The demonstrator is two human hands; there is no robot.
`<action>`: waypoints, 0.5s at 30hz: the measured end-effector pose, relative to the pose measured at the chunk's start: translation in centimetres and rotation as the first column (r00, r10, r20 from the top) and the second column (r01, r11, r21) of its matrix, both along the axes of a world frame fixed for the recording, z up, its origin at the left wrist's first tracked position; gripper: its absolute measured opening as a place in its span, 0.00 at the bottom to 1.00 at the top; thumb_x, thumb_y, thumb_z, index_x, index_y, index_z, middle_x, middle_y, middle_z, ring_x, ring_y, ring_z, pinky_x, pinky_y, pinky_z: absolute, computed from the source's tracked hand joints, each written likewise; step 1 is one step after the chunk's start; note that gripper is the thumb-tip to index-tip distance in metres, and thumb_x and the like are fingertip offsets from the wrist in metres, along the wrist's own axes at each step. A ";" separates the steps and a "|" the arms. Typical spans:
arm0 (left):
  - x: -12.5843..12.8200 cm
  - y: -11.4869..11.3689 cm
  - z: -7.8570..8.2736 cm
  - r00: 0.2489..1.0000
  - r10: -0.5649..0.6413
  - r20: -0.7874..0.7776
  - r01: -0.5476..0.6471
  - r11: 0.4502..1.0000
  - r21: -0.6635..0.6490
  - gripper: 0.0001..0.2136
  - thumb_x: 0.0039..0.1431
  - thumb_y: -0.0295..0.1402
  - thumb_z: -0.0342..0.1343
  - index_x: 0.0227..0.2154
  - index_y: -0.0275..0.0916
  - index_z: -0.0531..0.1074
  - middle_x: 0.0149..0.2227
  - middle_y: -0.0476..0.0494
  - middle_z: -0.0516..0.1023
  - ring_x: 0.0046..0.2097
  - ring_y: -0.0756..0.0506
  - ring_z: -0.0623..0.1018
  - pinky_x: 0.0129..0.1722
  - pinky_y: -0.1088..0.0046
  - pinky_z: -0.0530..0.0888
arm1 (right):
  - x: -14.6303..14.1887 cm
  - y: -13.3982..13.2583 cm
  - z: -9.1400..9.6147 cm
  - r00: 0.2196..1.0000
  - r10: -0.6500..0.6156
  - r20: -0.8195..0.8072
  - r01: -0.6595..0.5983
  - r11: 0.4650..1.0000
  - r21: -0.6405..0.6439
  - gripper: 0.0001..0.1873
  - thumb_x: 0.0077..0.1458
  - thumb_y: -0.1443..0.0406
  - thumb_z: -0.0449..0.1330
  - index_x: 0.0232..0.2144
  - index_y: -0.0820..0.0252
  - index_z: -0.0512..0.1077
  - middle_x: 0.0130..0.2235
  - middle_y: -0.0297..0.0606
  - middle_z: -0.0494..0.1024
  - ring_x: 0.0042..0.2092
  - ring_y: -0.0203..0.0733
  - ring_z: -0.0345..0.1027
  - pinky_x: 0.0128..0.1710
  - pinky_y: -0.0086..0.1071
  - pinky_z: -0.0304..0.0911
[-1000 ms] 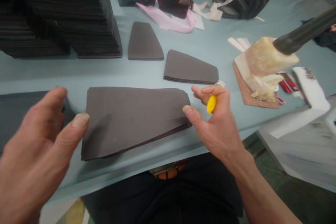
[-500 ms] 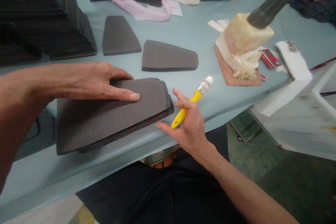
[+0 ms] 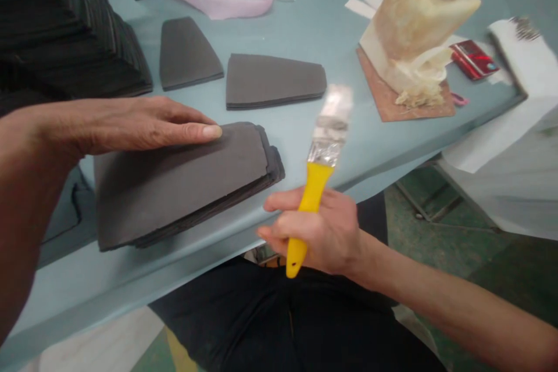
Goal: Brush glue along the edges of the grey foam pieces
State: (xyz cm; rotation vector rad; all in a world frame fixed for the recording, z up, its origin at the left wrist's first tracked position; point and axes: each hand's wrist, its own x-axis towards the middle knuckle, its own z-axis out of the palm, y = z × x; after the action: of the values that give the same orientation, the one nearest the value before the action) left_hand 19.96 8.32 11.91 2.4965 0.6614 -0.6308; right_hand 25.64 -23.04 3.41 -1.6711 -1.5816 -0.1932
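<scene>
On the blue worktop (image 3: 305, 40), the left hand (image 3: 131, 125) lies flat and open on the grey foam stack (image 3: 174, 186), pinning it, while the right hand (image 3: 322, 232), just right of the stack, grips a brush (image 3: 320, 157), bristles up.

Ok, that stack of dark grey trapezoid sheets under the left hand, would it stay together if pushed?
Probably not: the stack of dark grey trapezoid sheets fans out at its narrow end, so layers likely slide apart. Each sheet looks thin, so one alone would probably flop. The left hand resting on top likely steadies it.
</scene>
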 end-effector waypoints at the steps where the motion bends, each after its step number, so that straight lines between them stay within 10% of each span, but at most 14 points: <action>1: -0.1 0.1 0.0 1.000 0.007 0.003 -0.007 1.000 -0.008 0.55 0.39 0.81 0.51 0.58 0.42 0.80 0.63 0.43 0.80 0.67 0.27 0.73 0.74 0.41 0.59 | -0.3 0.3 -0.5 0.998 0.029 0.057 -0.031 0.999 0.034 0.04 0.68 0.65 0.63 0.43 0.49 0.73 0.44 0.31 0.87 0.42 0.37 0.82 0.42 0.32 0.74; 8: -0.6 0.0 0.1 1.000 0.018 0.006 -0.017 0.992 -0.123 0.50 0.48 0.80 0.47 0.60 0.48 0.78 0.68 0.47 0.76 0.68 0.33 0.74 0.76 0.50 0.59 | -2.2 3.9 -4.5 0.981 0.024 0.192 -0.048 0.992 0.119 0.08 0.69 0.69 0.57 0.47 0.52 0.67 0.40 0.32 0.84 0.39 0.40 0.74 0.41 0.33 0.67; 15: -0.4 -0.5 0.3 0.999 -0.023 0.023 0.027 0.986 -0.163 0.44 0.53 0.75 0.46 0.63 0.54 0.76 0.70 0.52 0.73 0.72 0.34 0.70 0.78 0.50 0.56 | -3.4 4.5 -4.5 0.965 -0.005 0.262 -0.011 0.998 0.058 0.07 0.70 0.65 0.57 0.49 0.53 0.64 0.38 0.36 0.82 0.39 0.44 0.72 0.40 0.37 0.63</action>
State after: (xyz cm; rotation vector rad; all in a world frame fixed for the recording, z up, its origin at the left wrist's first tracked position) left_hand 19.59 7.87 12.24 2.3598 0.5486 -0.6400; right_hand 22.25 -18.54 -1.04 -1.6492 -1.7531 -0.4722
